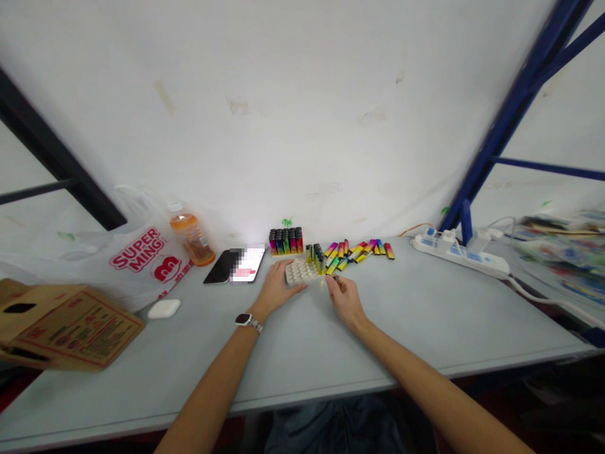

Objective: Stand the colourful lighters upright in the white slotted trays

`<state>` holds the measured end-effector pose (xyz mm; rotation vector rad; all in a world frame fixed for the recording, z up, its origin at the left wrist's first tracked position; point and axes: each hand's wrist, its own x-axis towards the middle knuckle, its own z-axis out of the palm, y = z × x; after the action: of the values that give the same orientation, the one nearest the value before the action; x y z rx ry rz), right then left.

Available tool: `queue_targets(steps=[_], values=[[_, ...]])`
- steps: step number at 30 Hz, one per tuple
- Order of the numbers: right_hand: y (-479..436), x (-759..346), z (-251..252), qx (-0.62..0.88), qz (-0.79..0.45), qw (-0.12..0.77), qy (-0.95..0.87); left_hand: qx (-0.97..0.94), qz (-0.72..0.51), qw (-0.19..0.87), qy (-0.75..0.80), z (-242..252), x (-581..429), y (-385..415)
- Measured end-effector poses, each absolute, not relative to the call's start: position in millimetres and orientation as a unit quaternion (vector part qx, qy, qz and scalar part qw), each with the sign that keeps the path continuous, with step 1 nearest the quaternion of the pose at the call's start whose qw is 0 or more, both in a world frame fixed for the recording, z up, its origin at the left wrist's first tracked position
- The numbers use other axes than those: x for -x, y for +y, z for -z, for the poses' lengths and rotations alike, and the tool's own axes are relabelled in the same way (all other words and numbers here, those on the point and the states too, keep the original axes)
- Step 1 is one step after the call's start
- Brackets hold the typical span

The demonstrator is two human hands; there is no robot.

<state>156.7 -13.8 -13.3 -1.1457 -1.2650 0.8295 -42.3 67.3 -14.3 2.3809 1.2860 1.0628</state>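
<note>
Holding the tray [300,272] on the table [302,359] by its left end in the left hand [275,287], with thumb and fingers spread around it. Bunching the fingers of the right hand [347,299] narrowly at the tray's right end; cannot tell whether gripping anything. Can see upright lighters [319,257] in the tray's right part, loose lighters [360,250] lying beyond, and a lighter block [286,241] behind, near the wall [312,126].

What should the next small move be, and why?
Probably the right hand, whose grip is unclear, should stand another of the slim, multicoloured lighters upright in the white, round-pocketed tray: the left hand holds that tray, black-topped lighters stand at its right end, many pockets are unfilled, and loose lighters lie alongside.
</note>
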Motion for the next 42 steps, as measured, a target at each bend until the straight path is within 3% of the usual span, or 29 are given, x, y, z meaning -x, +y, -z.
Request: queue_targets(steps=[42], values=[[-13.7,-154.9,14.5,0.501,-0.325,0.576,-0.558,-0.812,-0.379,0.107,0.430,7.2,41.5,62.4]])
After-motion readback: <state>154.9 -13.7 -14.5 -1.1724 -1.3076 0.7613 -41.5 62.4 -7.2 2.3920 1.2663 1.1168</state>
